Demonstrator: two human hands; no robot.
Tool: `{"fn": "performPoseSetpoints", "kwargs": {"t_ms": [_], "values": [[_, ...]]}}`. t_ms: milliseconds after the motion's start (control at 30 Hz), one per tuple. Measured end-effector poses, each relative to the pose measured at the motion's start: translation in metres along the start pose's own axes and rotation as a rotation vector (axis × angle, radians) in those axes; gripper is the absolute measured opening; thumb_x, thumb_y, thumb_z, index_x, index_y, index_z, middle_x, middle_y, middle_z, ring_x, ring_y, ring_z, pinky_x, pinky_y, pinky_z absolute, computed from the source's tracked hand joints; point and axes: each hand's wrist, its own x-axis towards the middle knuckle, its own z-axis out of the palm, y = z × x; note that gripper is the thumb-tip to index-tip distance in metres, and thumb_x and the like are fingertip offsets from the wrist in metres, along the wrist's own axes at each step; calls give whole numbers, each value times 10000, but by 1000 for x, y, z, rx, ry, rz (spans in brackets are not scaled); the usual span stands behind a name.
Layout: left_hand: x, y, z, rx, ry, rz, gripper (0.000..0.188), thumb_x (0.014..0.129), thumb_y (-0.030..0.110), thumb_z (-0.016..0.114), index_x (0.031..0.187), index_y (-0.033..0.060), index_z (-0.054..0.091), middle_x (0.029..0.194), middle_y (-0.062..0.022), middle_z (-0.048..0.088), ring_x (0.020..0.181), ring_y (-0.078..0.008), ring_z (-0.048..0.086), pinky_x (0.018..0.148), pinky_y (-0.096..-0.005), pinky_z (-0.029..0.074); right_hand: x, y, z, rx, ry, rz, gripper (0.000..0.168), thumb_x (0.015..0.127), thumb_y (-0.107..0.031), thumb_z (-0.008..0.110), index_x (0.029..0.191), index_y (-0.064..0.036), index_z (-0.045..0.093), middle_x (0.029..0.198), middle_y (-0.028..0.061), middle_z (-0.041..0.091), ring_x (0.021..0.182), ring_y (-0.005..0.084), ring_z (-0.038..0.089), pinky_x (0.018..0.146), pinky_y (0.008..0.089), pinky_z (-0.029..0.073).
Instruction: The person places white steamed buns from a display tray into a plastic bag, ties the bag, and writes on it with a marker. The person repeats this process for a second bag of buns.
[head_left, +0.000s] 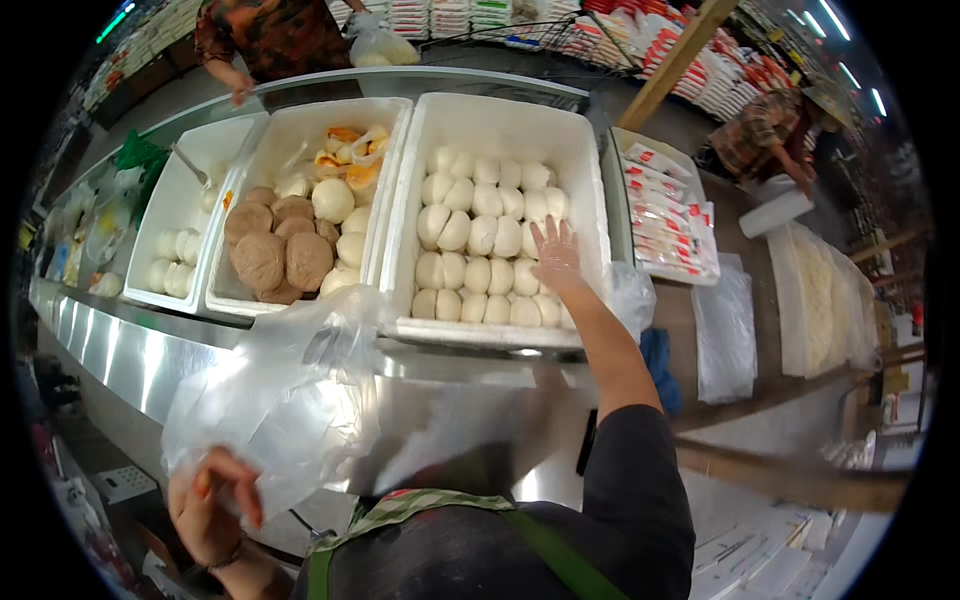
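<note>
My right hand (555, 255), in a thin clear plastic glove, lies spread over the right side of the white steamed buns (487, 232), touching them. These pale buns sit in rows in the large white foam box (506, 120). At the lower left, my left hand (214, 502) has bent fingers at the edge of a large clear plastic bag (277, 397); its fingers are blurred. The bag hangs open in front of the middle foam box (300, 112), which holds brown buns (259, 259) and round white buns (333, 199).
A smaller foam box (217, 142) with buns and a tool handle stands left. Right are a tray of red-and-white packets (664, 217), a stack of plastic bags (724, 330) and a blue cloth (660, 371). Two people stand beyond the metal counter (450, 420).
</note>
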Motion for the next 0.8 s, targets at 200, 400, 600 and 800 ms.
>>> {"fn": "performPoseSetpoints", "kwargs": {"t_ms": [200,400,600,800], "values": [[-75,23,-26,114,630,-132,356,996,251,533,1238,-9,549,872,-45,581,686,-87,520,585,-215,427,56,12,46,-53,87,53,804,826,-347,711,1512,-252,302,1560,81,286,1349,358,374,986,530,400],[-91,14,-6,299,1209,7,481,990,223,564,1406,14,444,950,-3,595,757,-5,518,626,-122,438,73,13,74,89,85,42,476,828,-253,654,1290,-178,566,1269,55,556,1099,317,588,819,427,499],[-73,14,12,-19,631,94,310,999,149,519,1247,-37,507,844,-37,557,613,-62,497,476,-168,357,84,4,43,-349,219,-175,255,864,-208,505,982,-93,698,1011,126,695,980,331,660,810,509,523],[-64,7,24,-8,544,77,714,941,90,511,1543,38,129,609,-76,521,381,-123,475,366,-216,407,-5,12,-80,846,116,-1,646,835,-402,614,1339,-8,521,1242,174,625,1100,279,634,944,359,506]]}}
